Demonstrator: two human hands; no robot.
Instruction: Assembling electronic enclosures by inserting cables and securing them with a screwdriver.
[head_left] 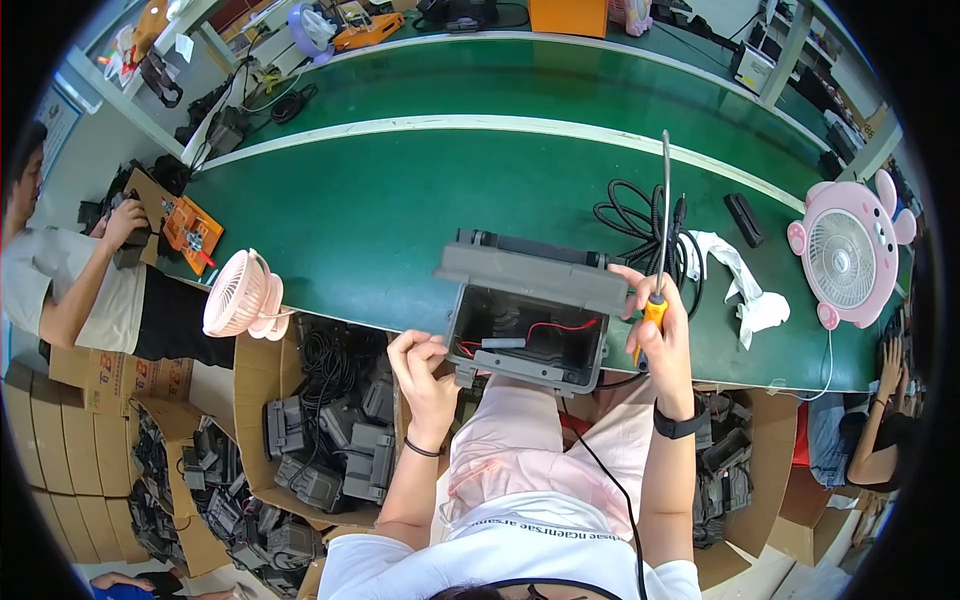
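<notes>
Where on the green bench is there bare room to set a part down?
Bare green bench lies between the small pink fan and the open grey box. Right of the box it is crowded: black cable, white cloth, big pink fan.

open grey box (527, 335) at table edge; screwdriver (661, 235) upright.

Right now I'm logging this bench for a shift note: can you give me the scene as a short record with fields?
Setting: long green workbench
Left hand: at the lower left corner of the open grey box, fingers curled
Right hand: grips a screwdriver by its orange handle, shaft pointing up, beside the box's right edge
Box: hinged lid open, red wires inside
On bench: coiled black cable, white cloth, two pink fans
Below bench: cartons of grey housings
Others: people at both sides
</notes>
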